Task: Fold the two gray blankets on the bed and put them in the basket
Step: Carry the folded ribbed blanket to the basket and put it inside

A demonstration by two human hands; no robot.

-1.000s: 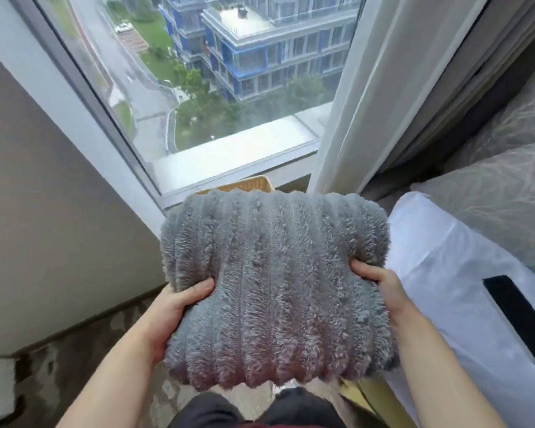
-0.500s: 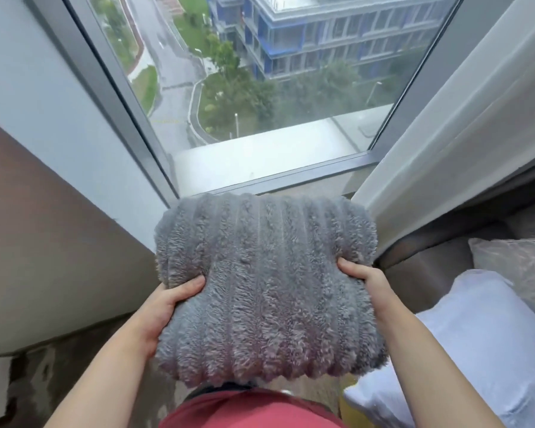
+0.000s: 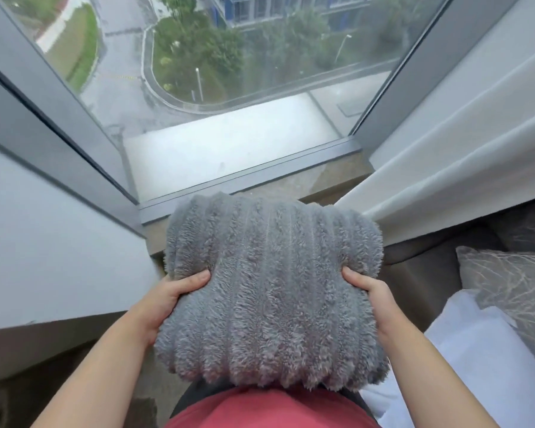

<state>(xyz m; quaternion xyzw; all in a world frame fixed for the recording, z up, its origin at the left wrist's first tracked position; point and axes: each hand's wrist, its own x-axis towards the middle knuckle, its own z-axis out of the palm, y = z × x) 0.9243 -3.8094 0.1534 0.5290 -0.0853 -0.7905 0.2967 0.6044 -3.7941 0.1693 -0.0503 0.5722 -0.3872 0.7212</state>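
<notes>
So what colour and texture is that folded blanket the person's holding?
Gray and fluffy, with raised ribs running lengthwise, seen in the head view: the blanket.

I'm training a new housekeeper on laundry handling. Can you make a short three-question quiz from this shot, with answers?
1. True or false: the folded gray blanket already sits in a basket.
2. Which hands grip the blanket? A) left only B) right only C) both
3. Fill in: the patterned cushion lies to the person's ____ side.

Key:
1. False. It is held in the air in front of the window; no basket shows in this view.
2. C. The left hand and the right hand pinch it from opposite sides.
3. Right, next to the white pillow.
</notes>
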